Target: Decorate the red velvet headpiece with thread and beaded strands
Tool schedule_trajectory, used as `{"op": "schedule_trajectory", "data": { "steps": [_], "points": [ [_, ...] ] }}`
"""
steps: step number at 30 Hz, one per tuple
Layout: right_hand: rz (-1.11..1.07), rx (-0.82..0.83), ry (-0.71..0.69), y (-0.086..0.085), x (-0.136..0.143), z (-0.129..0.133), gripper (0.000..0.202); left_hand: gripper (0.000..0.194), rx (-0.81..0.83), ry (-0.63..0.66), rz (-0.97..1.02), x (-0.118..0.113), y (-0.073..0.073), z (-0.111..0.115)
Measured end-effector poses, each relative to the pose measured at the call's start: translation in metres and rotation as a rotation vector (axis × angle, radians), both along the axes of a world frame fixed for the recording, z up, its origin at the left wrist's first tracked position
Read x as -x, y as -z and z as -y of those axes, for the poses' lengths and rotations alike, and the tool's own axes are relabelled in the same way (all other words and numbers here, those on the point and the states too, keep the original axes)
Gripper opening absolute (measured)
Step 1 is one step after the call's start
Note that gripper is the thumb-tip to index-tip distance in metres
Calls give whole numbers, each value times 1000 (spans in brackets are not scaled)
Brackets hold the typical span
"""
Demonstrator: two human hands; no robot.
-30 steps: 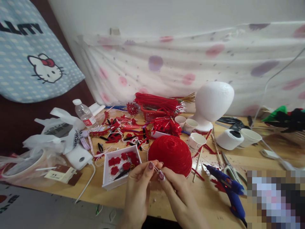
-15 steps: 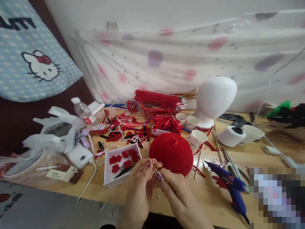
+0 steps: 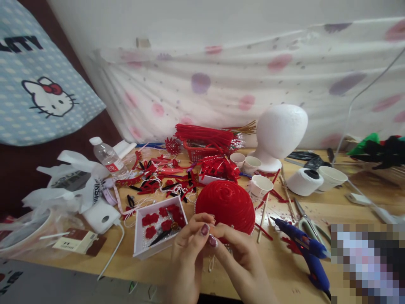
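My left hand and my right hand meet at the fingertips in front of the red dome, which looks wound with velvety cord. Both hands are closed in a pinch on a thin pale strand, whose looped end hangs below the fingers. Whether it is wire or thread I cannot tell, and the part between the fingertips is hidden. Small shiny bits show by the right fingers. Left of my hands stands a white box with red fabric flowers and pearl beads.
A blue glue gun and scissors lie to the right. Behind are paper cups, a thread cone and a white foam head. A red basket stands at the back; a bottle and plastic bags are left.
My fingertips have drawn closer together around the strand, and its loop now dangles below them. The whole view has shifted slightly.
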State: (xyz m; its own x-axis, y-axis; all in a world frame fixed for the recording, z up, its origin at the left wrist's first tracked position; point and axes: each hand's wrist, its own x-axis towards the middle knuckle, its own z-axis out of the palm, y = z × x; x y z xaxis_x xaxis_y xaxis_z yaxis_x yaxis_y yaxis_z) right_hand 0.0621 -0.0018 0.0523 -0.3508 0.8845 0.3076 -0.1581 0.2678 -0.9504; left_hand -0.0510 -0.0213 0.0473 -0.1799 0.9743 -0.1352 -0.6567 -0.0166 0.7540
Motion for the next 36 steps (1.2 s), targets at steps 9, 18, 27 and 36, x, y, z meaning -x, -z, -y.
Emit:
{"op": "schedule_trajectory", "data": {
  "steps": [9,18,27,36],
  "points": [
    [28,-148,175,2,-1,-2,17,33,29,37,30,2,10,1],
    [-4,1,218,1,-5,0,23,37,40,164,-208,-8,8,14],
    [-195,201,93,13,-4,-2,18,46,78,56,-297,-13,5,12],
    [-317,308,26,8,-8,-6,15,49,118,76,-318,-16,-2,15]
  ]
}}
